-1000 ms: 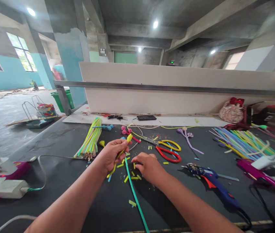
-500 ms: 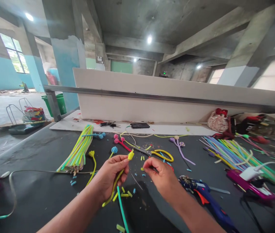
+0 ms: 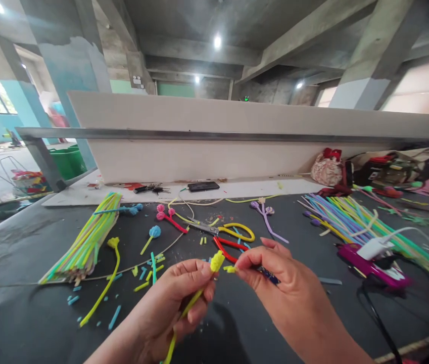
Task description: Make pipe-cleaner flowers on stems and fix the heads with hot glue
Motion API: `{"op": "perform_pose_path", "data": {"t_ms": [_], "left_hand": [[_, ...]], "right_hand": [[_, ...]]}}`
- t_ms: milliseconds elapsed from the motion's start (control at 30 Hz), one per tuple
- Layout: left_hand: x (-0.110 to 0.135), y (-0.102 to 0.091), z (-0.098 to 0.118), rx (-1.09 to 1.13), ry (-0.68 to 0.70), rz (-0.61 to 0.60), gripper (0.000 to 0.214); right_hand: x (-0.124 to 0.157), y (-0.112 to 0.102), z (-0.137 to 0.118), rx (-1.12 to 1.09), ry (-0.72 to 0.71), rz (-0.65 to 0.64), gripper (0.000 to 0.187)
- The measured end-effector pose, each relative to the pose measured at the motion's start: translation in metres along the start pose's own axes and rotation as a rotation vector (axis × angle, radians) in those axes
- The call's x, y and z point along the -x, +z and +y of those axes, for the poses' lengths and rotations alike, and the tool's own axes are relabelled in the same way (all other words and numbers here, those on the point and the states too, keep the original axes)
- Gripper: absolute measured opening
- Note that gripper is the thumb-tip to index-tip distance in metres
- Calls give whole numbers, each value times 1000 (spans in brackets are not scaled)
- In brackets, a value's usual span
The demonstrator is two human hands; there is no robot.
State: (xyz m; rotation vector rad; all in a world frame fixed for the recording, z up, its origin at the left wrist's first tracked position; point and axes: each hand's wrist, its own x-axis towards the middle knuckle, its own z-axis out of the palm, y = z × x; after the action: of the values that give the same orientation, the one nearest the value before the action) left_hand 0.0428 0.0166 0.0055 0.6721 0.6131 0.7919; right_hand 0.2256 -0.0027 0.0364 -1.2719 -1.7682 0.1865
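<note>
My left hand (image 3: 186, 290) is closed around a yellow pipe-cleaner flower (image 3: 217, 261), its bundled head sticking up past the thumb and its stem running down through the fingers. Just to the right, my right hand (image 3: 275, 275) is pinched, with a short yellow pipe-cleaner piece (image 3: 230, 269) at its fingertips. The two hands are apart. Behind them lie scissors (image 3: 239, 232) with one yellow and one red handle. A dark blue glue gun (image 3: 269, 275) is mostly hidden behind my right hand.
Pipe-cleaner bundles lie at left (image 3: 85, 242) and right (image 3: 350, 222). Around the hands are a yellow flower (image 3: 113, 273), a blue flower (image 3: 154, 232), a pink one (image 3: 169, 217), a purple one (image 3: 265, 215) and cut scraps. A purple power strip (image 3: 373, 270) sits right, a phone (image 3: 203, 186) behind.
The view has shifted right and down. My right hand has come closer to the left, now with a yellow piece at its fingertips. My left hand still holds the yellow flower.
</note>
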Motion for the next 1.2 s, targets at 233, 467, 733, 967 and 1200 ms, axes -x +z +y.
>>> {"op": "perform_pose_path", "data": {"t_ms": [233,467,733,967,1200], "left_hand": [[3,-4,-3,-191,32,114,23],[5,0,-2,-325,51,223,18],[3,-5,-7,-444,106,242,13],[2,-3,-7,-462,100,265,9],[0,-8,-8,-513,160,246,7]], "right_hand": [[4,10,-8,251,-288,-75,19],[8,17,-11,365,-389,-95,17],[13,22,-12,289,-352,-28,21],[12,26,-11,319,-366,-29,19],[12,27,-13,341,-372,-41,19]]}}
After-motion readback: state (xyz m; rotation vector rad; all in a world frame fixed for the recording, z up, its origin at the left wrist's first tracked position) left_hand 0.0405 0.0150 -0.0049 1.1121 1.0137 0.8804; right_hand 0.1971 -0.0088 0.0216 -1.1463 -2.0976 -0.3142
